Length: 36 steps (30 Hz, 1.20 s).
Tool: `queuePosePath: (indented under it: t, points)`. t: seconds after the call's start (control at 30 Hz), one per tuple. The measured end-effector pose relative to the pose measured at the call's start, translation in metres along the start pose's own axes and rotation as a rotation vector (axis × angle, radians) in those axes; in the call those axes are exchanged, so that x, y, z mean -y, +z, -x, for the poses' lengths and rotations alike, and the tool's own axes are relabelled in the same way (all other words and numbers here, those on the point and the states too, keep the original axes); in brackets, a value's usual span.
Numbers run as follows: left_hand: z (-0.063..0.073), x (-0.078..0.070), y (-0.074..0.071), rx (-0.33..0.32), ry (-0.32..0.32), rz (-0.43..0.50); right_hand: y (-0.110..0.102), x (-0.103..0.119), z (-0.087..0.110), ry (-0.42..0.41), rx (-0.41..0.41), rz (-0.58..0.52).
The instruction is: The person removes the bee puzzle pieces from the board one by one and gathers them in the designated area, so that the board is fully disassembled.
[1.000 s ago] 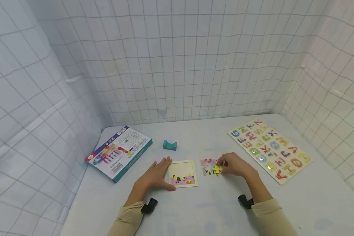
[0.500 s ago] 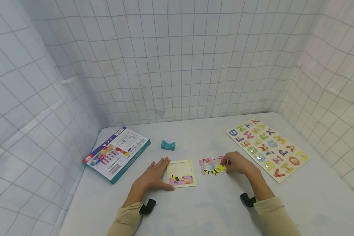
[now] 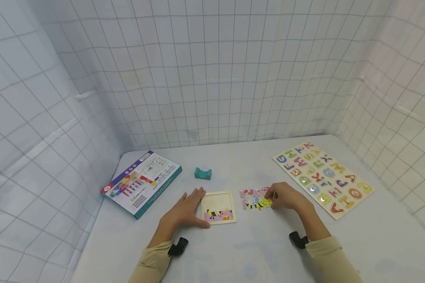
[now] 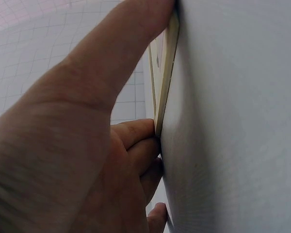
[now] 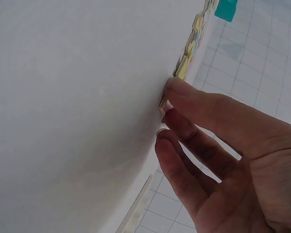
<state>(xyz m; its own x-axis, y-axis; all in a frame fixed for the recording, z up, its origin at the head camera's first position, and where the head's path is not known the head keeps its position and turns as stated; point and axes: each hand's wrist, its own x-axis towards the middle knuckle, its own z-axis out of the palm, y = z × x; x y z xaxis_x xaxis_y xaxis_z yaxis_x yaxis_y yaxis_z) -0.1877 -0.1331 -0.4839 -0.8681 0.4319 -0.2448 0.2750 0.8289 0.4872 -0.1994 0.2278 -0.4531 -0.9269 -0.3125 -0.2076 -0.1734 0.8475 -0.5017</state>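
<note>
A shallow wooden puzzle tray (image 3: 217,197) lies flat, with a strip of pink and yellow puzzle pieces along its near edge. My left hand (image 3: 187,210) is spread at its left side. In the left wrist view the thumb and fingers touch the tray's edge (image 4: 168,77). To the right of the tray lies a joined block of jigsaw pieces (image 3: 249,198), pink with yellow and black. My right hand (image 3: 285,196) is at its right end. In the right wrist view thumb and fingertips pinch a thin puzzle piece (image 5: 162,104) low at the table; its face is hidden.
A teal curved block (image 3: 203,174) stands behind the tray. A flat printed box (image 3: 141,182) lies at the left. At the right is a wooden alphabet board (image 3: 322,179) with colored letters. A white grid-lined cloth (image 3: 212,78) hangs round the table.
My right hand has shifted slightly right, and the yellow piece by its fingers has moved right to lie flush in the block. My left hand stays at the tray.
</note>
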Motion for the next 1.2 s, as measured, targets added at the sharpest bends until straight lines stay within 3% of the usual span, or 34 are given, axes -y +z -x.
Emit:
queuePosePath:
  t: [0.53, 0.87, 1.2]
  points:
    - [0.000, 0.001, 0.001, 0.002, 0.003, 0.001, 0.001, 0.000, 0.000, -0.040, 0.001, 0.016]
    - [-0.001, 0.001, -0.002, 0.025, -0.003, -0.029, 0.000, 0.002, -0.002, -0.020, -0.006, 0.015]
    - [-0.003, 0.003, -0.001, 0.034, 0.009, -0.042, 0.007, 0.032, -0.010, -0.056, 0.008, -0.022]
